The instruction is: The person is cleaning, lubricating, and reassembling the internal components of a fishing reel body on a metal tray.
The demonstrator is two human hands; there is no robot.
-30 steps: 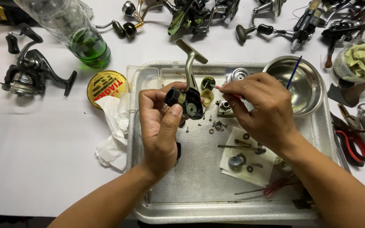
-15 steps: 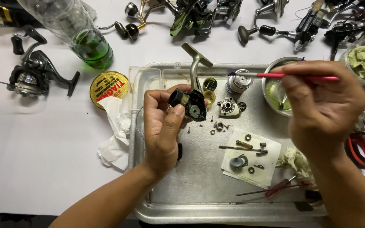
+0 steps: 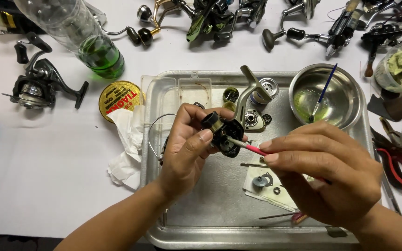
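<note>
My left hand (image 3: 187, 148) grips a black fishing reel body (image 3: 222, 132) with a silver stem, held above a metal tray (image 3: 210, 232). My right hand (image 3: 324, 169) pinches a thin red-handled brush (image 3: 250, 147) whose tip touches the reel body. Small reel parts lie on a white paper (image 3: 268, 183) just under the right hand. A steel bowl (image 3: 345, 97) at the tray's far right holds greenish liquid and a blue-handled brush (image 3: 322, 90).
A clear bottle with green liquid (image 3: 87, 42) and a round yellow tin (image 3: 117, 98) stand left of the tray. A black spinning reel (image 3: 38, 86) lies at far left, several more reels along the back. Crumpled tissue (image 3: 126, 148) borders the tray; red-handled pliers (image 3: 396, 162) lie right.
My right hand has come back down from the steel bowl with the red-handled brush and brought its tip to the reel body. The left hand has stayed in place with the reel.
</note>
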